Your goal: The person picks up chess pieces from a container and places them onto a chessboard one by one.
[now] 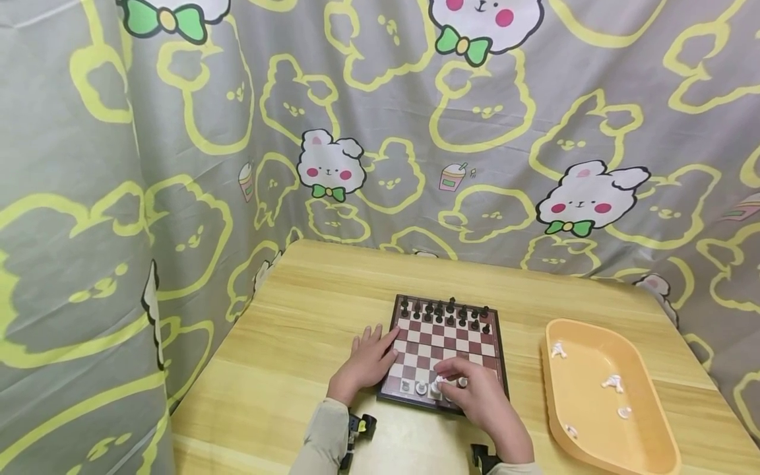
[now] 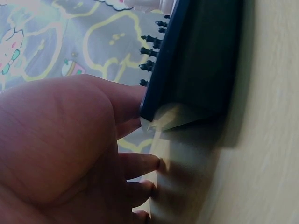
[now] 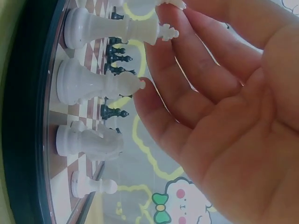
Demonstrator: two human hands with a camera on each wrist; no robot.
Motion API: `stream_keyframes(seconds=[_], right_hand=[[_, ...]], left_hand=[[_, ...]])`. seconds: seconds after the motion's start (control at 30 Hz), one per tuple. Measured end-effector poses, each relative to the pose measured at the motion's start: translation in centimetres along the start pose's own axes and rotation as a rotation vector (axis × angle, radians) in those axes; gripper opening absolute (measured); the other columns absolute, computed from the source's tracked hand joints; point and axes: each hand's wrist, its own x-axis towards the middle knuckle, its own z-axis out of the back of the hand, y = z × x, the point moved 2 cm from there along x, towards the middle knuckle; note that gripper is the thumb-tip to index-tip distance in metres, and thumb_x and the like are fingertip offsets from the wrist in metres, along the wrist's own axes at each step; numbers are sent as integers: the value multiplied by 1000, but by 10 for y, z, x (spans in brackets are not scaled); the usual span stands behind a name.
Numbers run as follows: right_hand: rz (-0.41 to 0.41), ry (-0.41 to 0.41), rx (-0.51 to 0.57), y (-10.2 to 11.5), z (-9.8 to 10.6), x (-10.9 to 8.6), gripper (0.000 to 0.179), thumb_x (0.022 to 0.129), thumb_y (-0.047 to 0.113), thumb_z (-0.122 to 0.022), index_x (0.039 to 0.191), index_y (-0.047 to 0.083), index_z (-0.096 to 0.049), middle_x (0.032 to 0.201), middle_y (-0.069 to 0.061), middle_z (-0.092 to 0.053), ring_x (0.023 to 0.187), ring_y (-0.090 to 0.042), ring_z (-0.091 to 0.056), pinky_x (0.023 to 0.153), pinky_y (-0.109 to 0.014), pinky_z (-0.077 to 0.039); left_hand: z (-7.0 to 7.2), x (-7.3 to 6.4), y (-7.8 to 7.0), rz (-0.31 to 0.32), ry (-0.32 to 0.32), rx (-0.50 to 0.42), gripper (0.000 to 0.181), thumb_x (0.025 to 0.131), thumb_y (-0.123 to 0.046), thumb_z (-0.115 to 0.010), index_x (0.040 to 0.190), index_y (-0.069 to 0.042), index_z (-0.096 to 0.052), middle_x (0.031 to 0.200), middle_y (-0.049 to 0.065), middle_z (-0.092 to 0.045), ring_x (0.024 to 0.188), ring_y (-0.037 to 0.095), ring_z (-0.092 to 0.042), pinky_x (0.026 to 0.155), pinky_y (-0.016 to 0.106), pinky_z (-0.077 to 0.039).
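A brown-and-white chessboard (image 1: 418, 336) with a dark frame lies on the table. My left hand (image 1: 367, 359) rests at its left edge with fingers spread, and in the left wrist view the thumb is against the frame (image 2: 161, 70). Over the near row, my right hand (image 1: 475, 389) pinches the white queen (image 1: 437, 387) between thumb and fingertips; its crown (image 2: 154, 3) is not needed to locate the board rim. In the right wrist view a white king (image 3: 117, 30), bishop (image 3: 98, 83), knight (image 3: 88, 141) and pawn (image 3: 93, 184) stand upright beside this hand.
Black chess pieces (image 1: 439, 315) stand in two rows on the board's far side. To the right, an orange tray (image 1: 584, 396) holds several white pieces (image 1: 613, 382). A patterned curtain (image 1: 380, 165) hangs behind and left of the wooden table (image 1: 285, 316).
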Motion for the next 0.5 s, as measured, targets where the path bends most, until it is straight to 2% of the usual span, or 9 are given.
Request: stream_keyframes(seconds=[0.17,0.5], right_hand=[[3,22,10,-2,-2,1,21,83,5,-82,102,13,-77,92,7,-75,85,-13,-69,77,-35,-57],[-2,33,6,-5,-4,2,20,84,4,-82,101,12,-77,91,7,-75,88,-15,-69,80,-40,-57]], left_hand=[[1,1,-2,-5,0,3,53,110,-29,-43,161,-15,-39,165,31,-22,155,51,-8,123,66,-4],[0,0,-1,-8,-3,-2,53,110,-28,-44,161,-13,-40,164,32,-24,154,53,-9,123,67,-5]])
